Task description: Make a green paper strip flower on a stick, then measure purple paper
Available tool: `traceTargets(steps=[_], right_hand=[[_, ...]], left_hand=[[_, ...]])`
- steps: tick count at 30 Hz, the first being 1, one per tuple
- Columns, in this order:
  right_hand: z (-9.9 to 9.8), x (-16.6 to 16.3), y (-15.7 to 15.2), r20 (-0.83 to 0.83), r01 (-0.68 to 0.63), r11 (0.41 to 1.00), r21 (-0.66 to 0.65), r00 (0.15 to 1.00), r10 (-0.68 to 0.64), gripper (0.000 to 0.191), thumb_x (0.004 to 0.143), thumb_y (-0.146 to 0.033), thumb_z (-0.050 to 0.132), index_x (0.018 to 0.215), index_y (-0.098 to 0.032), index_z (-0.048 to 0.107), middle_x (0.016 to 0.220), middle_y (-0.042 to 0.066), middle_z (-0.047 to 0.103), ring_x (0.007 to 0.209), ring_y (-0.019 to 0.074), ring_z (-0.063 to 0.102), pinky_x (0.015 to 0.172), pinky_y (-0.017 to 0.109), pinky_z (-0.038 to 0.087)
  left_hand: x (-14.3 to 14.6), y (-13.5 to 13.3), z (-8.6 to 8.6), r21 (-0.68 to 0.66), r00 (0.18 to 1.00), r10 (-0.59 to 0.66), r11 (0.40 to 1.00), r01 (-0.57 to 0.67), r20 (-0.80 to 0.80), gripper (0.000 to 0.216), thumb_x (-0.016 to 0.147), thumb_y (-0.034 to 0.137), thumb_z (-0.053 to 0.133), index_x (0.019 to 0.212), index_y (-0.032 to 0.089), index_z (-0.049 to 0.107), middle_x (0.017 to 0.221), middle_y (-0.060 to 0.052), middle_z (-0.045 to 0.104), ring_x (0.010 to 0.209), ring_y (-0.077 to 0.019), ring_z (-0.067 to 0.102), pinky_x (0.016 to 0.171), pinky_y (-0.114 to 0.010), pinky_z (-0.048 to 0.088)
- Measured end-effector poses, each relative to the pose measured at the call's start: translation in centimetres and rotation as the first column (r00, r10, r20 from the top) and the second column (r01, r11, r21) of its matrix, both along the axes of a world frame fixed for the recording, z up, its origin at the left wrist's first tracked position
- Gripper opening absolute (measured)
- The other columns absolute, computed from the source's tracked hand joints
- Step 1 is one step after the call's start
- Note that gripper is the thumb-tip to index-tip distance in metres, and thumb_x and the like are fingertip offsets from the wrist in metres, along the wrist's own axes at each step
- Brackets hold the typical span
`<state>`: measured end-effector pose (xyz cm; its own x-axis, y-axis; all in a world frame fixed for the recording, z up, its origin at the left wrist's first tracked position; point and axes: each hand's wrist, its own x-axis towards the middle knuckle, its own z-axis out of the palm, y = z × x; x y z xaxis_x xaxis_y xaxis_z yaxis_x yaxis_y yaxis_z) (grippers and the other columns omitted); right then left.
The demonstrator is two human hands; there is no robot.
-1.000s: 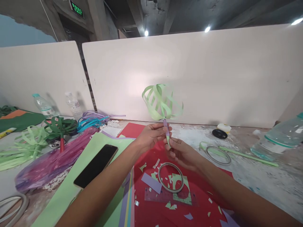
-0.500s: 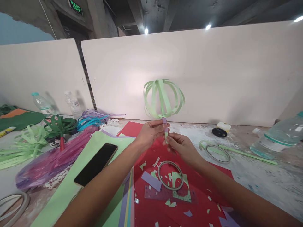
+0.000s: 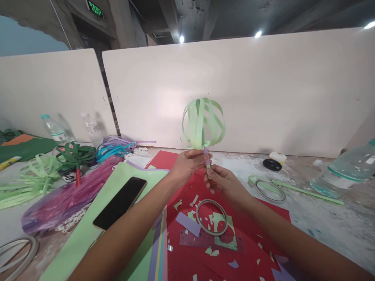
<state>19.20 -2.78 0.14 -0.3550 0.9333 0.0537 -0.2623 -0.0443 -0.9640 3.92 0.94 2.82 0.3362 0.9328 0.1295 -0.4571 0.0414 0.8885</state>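
Upright above the table, a paper flower (image 3: 200,124) of looped light green strips forms an open ball on a short stem wrapped in purple. My left hand (image 3: 189,166) pinches the stem just under the loops. Lower down, my right hand (image 3: 224,178) grips the green lower end of the same stem. Below both hands a red paper sheet (image 3: 246,226) carries a roll of tape (image 3: 198,218), a clear ruler (image 3: 190,241), a purple paper piece (image 3: 187,224) and many small scraps.
A phone (image 3: 120,203) lies on light green sheets (image 3: 76,238) at left. Beyond it are a pink plastic bag (image 3: 96,179), dark green paper loops (image 3: 76,154) and bottles. At right are another tape ring (image 3: 283,195), a black lid (image 3: 272,164) and a large bottle (image 3: 342,173). A white panel (image 3: 263,89) stands behind.
The paper flower has turned about its stem, so its loops show from another side and look narrower. Both hands stay on the stem, nearly in place.
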Motion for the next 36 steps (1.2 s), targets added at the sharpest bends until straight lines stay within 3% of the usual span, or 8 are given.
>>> traceTargets(steps=[7, 12, 15, 22, 30, 36], right_hand=[[0.3, 0.3, -0.1, -0.17, -0.149, 0.978, -0.149, 0.978, 0.123, 0.029, 0.076, -0.044, 0.074, 0.079, -0.018, 0.06, 0.065, -0.003, 0.053, 0.053, 0.0073, 0.046, 0.051, 0.023, 0.036], [0.4, 0.3, -0.2, -0.236, -0.208, 0.956, -0.205, 0.959, 0.158, 0.032, 0.07, -0.045, 0.078, 0.081, -0.019, 0.063, 0.061, -0.005, 0.05, 0.048, 0.0054, 0.04, 0.05, 0.023, 0.035], [0.3, 0.3, -0.2, -0.218, -0.192, 0.961, -0.199, 0.965, 0.147, 0.03, 0.071, -0.044, 0.078, 0.081, -0.019, 0.064, 0.061, -0.005, 0.053, 0.047, 0.0052, 0.043, 0.05, 0.023, 0.035], [-0.3, -0.1, -0.2, -0.111, -0.134, 0.978, -0.162, 0.987, 0.117, 0.028, 0.077, -0.043, 0.073, 0.084, -0.017, 0.065, 0.071, 0.0, 0.064, 0.053, 0.0085, 0.055, 0.051, 0.024, 0.037], [-0.5, -0.2, -0.6, 0.013, -0.214, 0.974, -0.07, 0.976, 0.216, 0.03, 0.086, -0.048, 0.061, 0.09, -0.018, 0.066, 0.071, 0.001, 0.06, 0.057, 0.0092, 0.053, 0.055, 0.024, 0.038], [-0.4, -0.1, -0.8, -0.021, -0.244, 0.966, -0.086, 0.97, 0.243, 0.029, 0.088, -0.047, 0.058, 0.095, -0.019, 0.064, 0.064, -0.002, 0.056, 0.052, 0.0089, 0.048, 0.054, 0.025, 0.037]], left_hand=[[0.0, -0.9, 1.0, 0.005, 0.998, -0.067, 0.998, 0.067, 0.011, 0.026, 0.067, 0.025, 0.081, 0.087, 0.01, 0.071, 0.075, -0.005, 0.068, 0.059, -0.0095, 0.059, 0.065, -0.028, 0.047], [0.4, -1.1, 1.2, -0.033, 0.999, -0.042, 0.999, 0.043, 0.03, 0.028, 0.063, 0.023, 0.083, 0.085, 0.01, 0.071, 0.076, -0.005, 0.067, 0.066, -0.0128, 0.063, 0.065, -0.027, 0.048], [0.4, -1.0, 1.1, -0.032, 0.998, -0.048, 0.998, 0.049, 0.029, 0.027, 0.064, 0.024, 0.083, 0.085, 0.01, 0.071, 0.074, -0.004, 0.066, 0.064, -0.0126, 0.062, 0.063, -0.027, 0.048], [-0.5, 0.0, 1.0, -0.079, 0.987, 0.144, 0.987, -0.138, 0.073, 0.028, 0.062, 0.018, 0.084, 0.086, 0.013, 0.07, 0.083, -0.003, 0.068, 0.077, -0.0103, 0.062, 0.08, -0.027, 0.049], [-1.0, 0.3, 1.4, -0.06, 0.975, 0.203, 0.978, -0.198, 0.095, 0.029, 0.06, 0.018, 0.084, 0.083, 0.015, 0.067, 0.076, 0.001, 0.065, 0.068, -0.0072, 0.058, 0.076, -0.025, 0.048], [-1.1, 0.4, 1.3, -0.052, 0.975, 0.19, 0.981, -0.185, 0.112, 0.026, 0.062, 0.018, 0.083, 0.082, 0.015, 0.066, 0.076, 0.002, 0.064, 0.068, -0.007, 0.058, 0.075, -0.024, 0.048]])
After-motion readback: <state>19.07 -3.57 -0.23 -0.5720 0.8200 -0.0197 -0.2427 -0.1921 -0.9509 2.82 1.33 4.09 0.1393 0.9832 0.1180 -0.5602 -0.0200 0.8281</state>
